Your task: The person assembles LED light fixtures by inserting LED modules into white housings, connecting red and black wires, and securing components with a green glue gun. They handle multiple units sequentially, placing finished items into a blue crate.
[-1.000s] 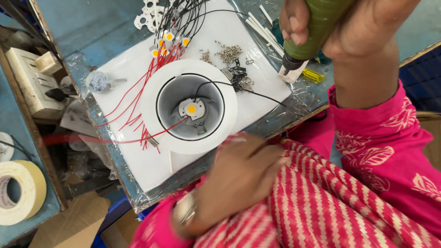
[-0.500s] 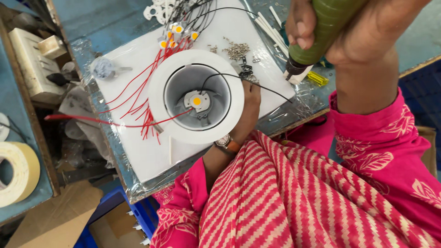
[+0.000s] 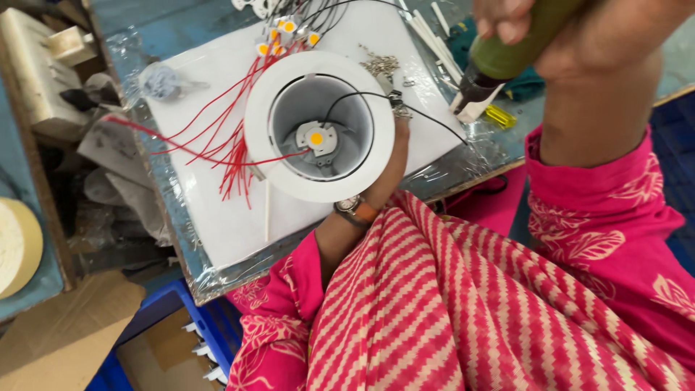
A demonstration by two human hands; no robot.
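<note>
Lamp housing (image 3: 318,127) has shifted rightward under my left hand (image 3: 387,163), which now grips its rim; my right hand (image 3: 579,36) stays clenched round the green screwdriver (image 3: 517,47), poised.

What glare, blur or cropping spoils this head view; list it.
Head view: glare on the crinkled plastic wrap at the board's edge; even, soft daylight with weak shadows; the right hand holding the green driver is cropped by the top edge, slightly soft; the white lamp housing is sharp.

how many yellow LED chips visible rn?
5. One LED chip sits inside the white housing; four loose chips lie at the mat's top edge. More may be cropped off.
</note>
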